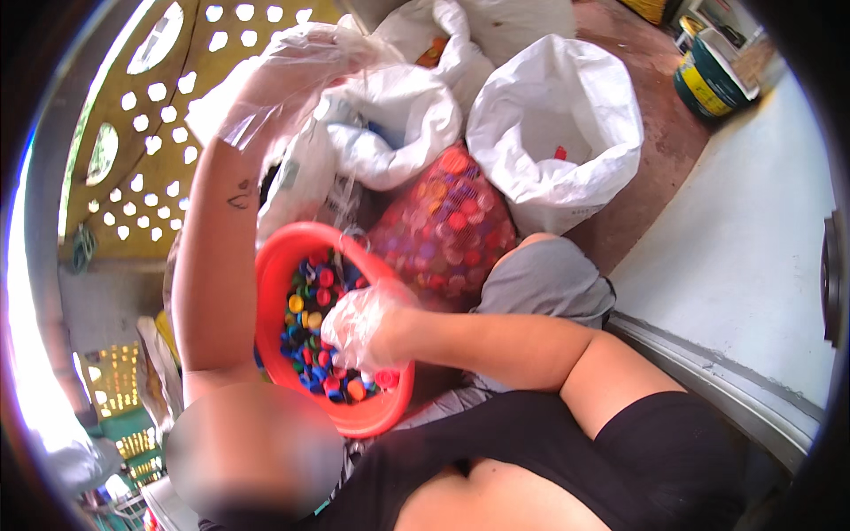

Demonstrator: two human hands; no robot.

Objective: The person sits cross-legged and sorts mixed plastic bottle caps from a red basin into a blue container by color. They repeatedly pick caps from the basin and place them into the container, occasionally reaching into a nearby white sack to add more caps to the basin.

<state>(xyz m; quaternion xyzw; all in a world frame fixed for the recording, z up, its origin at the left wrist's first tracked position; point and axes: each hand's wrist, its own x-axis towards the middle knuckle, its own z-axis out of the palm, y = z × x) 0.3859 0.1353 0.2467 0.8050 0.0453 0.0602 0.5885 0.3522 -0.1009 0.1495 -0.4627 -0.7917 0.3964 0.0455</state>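
My right hand, in a clear plastic glove, reaches into a red plastic basket with a handle. Its fingers are among loose bottle caps in blue, red, green, yellow and black; whether it grips any is unclear. My left hand, also in clear plastic, is stretched out over the white sacks at the top, blurred, its fingers hard to make out. Below it, an open white woven sack holds something bluish. Against the basket leans a red mesh bag full of caps.
Another open white sack has a small red piece inside. A further sack behind holds orange things. At the upper right is a dark green bucket with a yellow band. A pale wall runs along the right; a perforated yellow wall is at the left.
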